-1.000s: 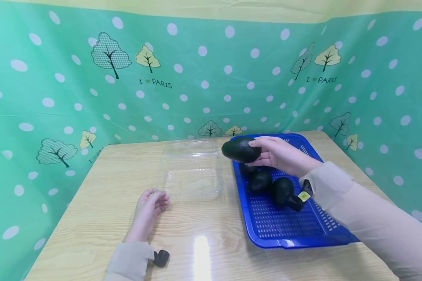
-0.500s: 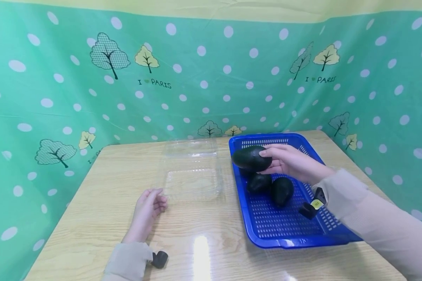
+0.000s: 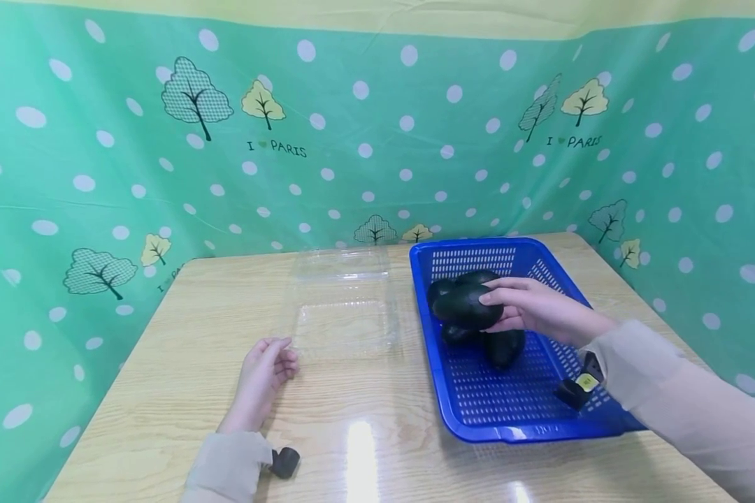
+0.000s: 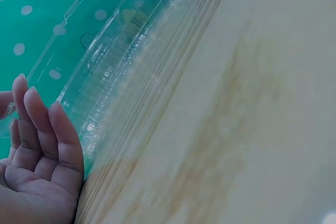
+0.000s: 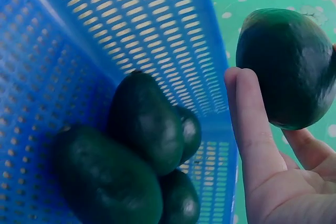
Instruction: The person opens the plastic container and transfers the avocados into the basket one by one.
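In the head view my right hand (image 3: 528, 307) grips a dark green avocado (image 3: 467, 306) between thumb and fingers, above other avocados (image 3: 505, 348) in the blue basket (image 3: 443, 391). The right wrist view shows the held avocado (image 5: 286, 69) raised clear of several avocados (image 5: 144, 121) lying together. My left hand (image 3: 263, 374) rests on the table with fingers loosely bent, beside the near left corner of a clear plastic clamshell box (image 3: 346, 328), whose lid stands open. In the left wrist view the fingers (image 4: 68, 135) are close to the box wall (image 4: 100, 87); contact is hard to tell.
The basket stands on the right of the wooden table (image 3: 346, 391), with slotted walls and a raised rim. A green dotted curtain (image 3: 327, 140) hangs behind and at both sides. A light reflection lies on the table's front part.
My right hand has moved right and down with the avocado, from the basket's far left edge to over the avocados inside. My left hand has barely moved.
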`<act>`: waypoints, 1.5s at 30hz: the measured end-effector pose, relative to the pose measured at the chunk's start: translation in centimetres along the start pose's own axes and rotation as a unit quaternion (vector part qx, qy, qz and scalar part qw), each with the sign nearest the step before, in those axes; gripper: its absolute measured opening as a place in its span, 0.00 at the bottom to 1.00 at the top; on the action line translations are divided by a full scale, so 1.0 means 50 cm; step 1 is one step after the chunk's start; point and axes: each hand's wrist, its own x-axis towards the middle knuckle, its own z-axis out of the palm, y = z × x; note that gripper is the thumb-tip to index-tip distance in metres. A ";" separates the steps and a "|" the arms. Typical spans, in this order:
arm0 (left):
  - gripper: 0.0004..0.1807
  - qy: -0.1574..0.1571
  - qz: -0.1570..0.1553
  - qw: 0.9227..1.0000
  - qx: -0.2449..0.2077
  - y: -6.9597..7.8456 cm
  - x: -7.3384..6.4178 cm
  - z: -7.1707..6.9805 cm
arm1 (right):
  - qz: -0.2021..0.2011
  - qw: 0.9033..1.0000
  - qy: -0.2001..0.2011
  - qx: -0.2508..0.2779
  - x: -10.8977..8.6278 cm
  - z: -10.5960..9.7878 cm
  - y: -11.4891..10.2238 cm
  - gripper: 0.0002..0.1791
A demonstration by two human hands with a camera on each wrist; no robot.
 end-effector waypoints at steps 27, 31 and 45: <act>0.07 0.012 0.003 1.000 -0.012 -0.004 -0.001 0.001 | 0.026 0.988 -0.031 -0.148 0.011 -0.011 0.071 0.36; 0.07 0.011 0.005 1.000 -0.014 -0.004 -0.001 0.000 | 0.023 0.987 -0.030 -0.157 0.014 -0.013 0.079 0.36; 0.05 0.012 0.018 0.999 -0.025 -0.005 -0.005 0.002 | 0.006 0.980 -0.028 -0.199 0.020 -0.009 0.094 0.34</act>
